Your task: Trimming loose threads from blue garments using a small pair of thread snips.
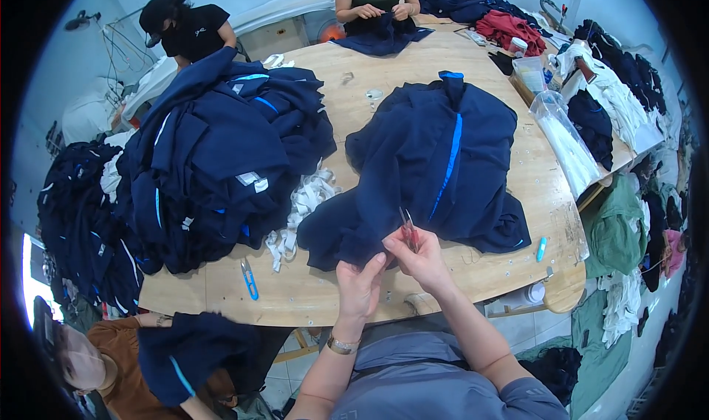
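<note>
One navy garment (480,154) lies by the near edge of the worktop (550,206), probably soft, limp and light, best held by a hem; the left grip (360,287) pinches its edge, the right grip (424,263) encloses red snips (409,235).

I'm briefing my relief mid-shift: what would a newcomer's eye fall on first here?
Probably the big heap of navy garments on the left of the table. Next, the navy garment with a bright blue strip lying mid-table, at whose near edge the right hand holds red-handled snips. Then the red cloth at the far right.
</note>
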A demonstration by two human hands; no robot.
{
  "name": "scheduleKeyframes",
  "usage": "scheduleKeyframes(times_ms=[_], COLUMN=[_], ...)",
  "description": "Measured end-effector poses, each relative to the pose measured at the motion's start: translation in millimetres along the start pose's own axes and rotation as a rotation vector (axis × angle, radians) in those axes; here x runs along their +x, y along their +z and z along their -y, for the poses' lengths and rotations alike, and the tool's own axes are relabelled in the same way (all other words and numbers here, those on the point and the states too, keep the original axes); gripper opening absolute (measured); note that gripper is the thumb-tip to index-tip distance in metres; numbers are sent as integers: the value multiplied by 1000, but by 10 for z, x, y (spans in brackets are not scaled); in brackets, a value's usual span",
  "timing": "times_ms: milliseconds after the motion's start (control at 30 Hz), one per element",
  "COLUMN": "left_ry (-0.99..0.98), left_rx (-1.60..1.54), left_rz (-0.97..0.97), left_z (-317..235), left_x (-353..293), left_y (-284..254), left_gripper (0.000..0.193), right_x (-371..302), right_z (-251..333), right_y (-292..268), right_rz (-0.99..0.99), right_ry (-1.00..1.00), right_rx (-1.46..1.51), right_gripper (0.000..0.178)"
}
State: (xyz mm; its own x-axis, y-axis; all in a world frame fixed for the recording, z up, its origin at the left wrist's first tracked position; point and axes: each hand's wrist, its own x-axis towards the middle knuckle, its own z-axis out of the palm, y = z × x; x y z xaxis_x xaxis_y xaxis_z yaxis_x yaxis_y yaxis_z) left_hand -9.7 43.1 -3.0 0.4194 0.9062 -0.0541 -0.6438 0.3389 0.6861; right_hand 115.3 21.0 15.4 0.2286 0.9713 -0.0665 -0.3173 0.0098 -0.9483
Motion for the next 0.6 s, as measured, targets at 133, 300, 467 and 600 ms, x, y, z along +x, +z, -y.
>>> scheduleKeyframes(times_ms=[133, 300, 467, 600], left_ry=[-2, -17, -13, -14], left_rx=[1, 7, 5, 3], left_rz=[-1, -11, -34, -24], left_z=[5, 8, -12, -16], left_x=[-3, 0, -7, -8], left_y=[-36, -53, -33, -32], left_gripper=[36, 36, 37, 38], right_x=[8, 18, 16, 11], right_z=[-8, -43, -61, -50], right_y=[-9, -14, -6, -6], right_rz=[14, -3, 1, 1], right_ry=[75, 84, 86, 101], right_rx=[45, 24, 35, 57], right_gripper=[15, 15, 16, 16])
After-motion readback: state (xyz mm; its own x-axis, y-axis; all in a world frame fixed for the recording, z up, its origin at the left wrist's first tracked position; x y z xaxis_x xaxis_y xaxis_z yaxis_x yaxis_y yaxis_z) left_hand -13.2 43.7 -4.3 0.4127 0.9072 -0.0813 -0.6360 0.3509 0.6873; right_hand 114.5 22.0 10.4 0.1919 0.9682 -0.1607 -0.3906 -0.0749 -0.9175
